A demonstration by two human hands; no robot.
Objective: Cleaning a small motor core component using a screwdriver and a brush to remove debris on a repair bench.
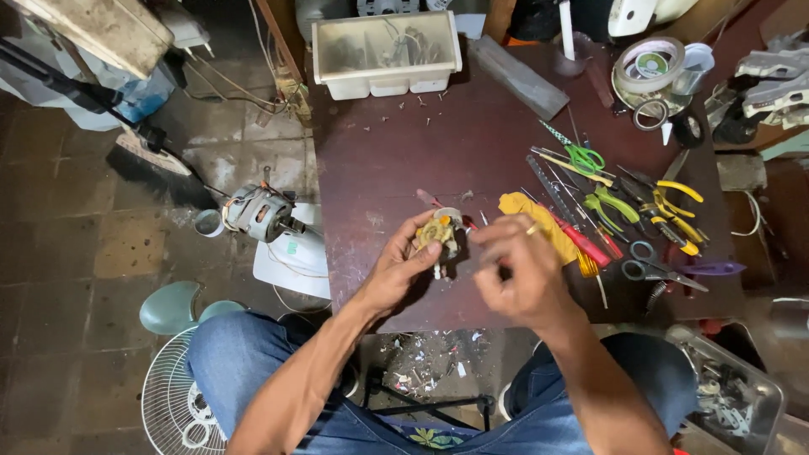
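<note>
While a motor [259, 212] sits on the floor well left of it, the left hand [403, 268] clamps a small yellowish part [440, 230] upright over the table's [379, 160] near edge, steadying it. Just right, the right hand [514, 268] pinches its fingers together against the part, seemingly working it. Pliers [666, 206] and scissors [581, 156] lie beyond, within reach.
</note>
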